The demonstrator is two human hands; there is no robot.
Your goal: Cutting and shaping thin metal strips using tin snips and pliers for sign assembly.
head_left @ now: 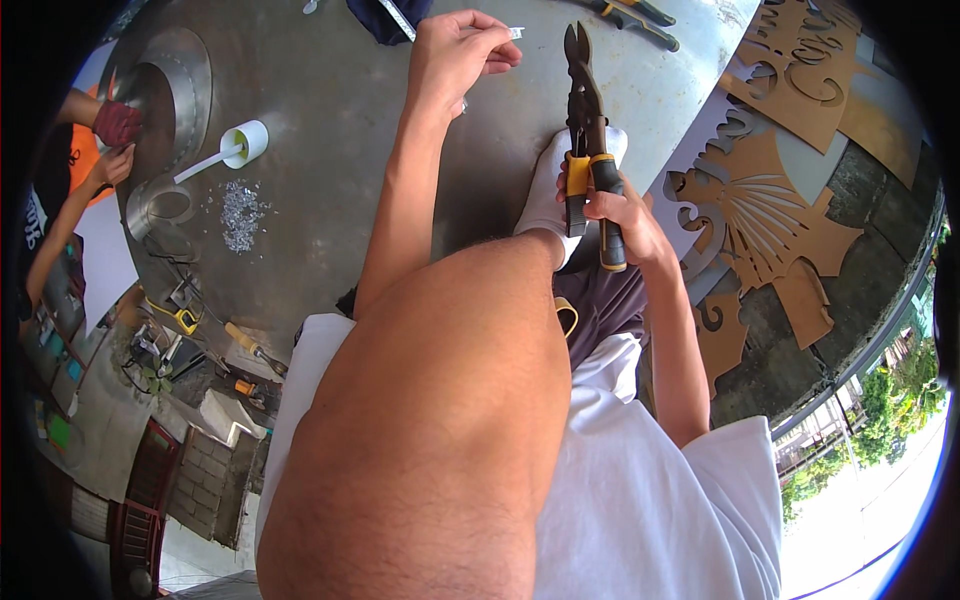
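Note:
My right hand (625, 215) grips the yellow-and-black handles of metal snips (585, 120), whose dark blades point up and away from me. My left hand (455, 50) is stretched out over the large grey metal sheet (330, 120) and pinches a small thin strip of metal (514, 33) between its fingertips. My raised bare knee (450, 400) fills the middle of the view, and my white-socked foot (550, 190) rests on the sheet just behind the snips.
Another person's hands (112, 140) work on a cut metal shape at the left edge. A white tape roll (245, 142) and a pile of metal scraps (240, 215) lie on the sheet. Brown cut-out ornaments (770, 210) lie on the right. Hand tools (230, 340) sit lower left.

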